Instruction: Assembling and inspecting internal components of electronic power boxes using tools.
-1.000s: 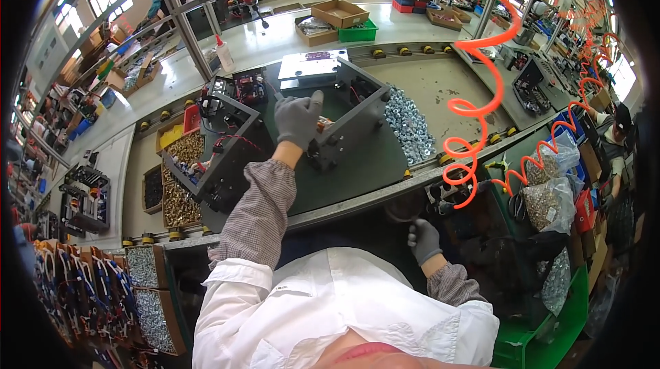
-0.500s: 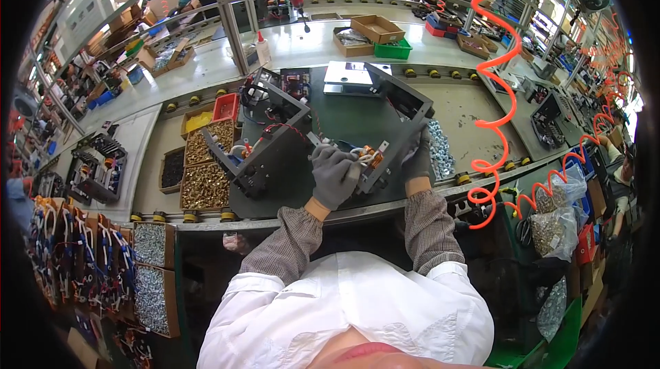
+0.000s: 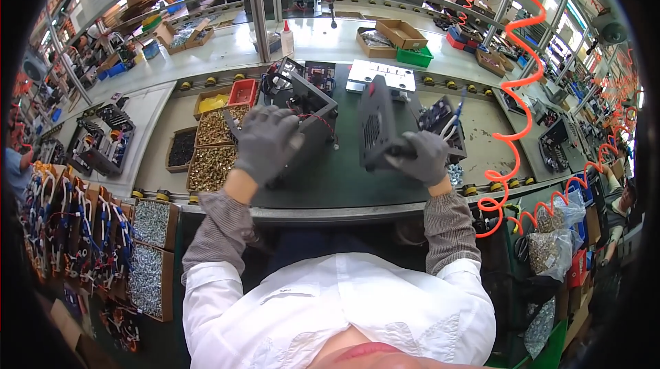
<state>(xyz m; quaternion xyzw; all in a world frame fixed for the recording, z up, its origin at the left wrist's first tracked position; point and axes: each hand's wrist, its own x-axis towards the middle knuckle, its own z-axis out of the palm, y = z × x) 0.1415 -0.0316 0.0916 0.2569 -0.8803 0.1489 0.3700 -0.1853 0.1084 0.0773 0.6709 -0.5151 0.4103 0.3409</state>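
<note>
Both hands wear grey gloves. The left hand point(image 3: 267, 142) lies spread, fingers open, on the dark metal housing point(image 3: 311, 111) standing on the green mat point(image 3: 337, 176) at the middle of the bench; it presses rather than grips. The right hand point(image 3: 423, 156) is closed around the lower edge of a black vented panel point(image 3: 377, 125), holding it upright just right of the housing. Red wires point(image 3: 317, 120) run across the housing's open side. 4 trays of brass screws point(image 3: 213, 152) sit left of the mat. An orange coiled hose point(image 3: 515, 101) hangs at right.
</note>
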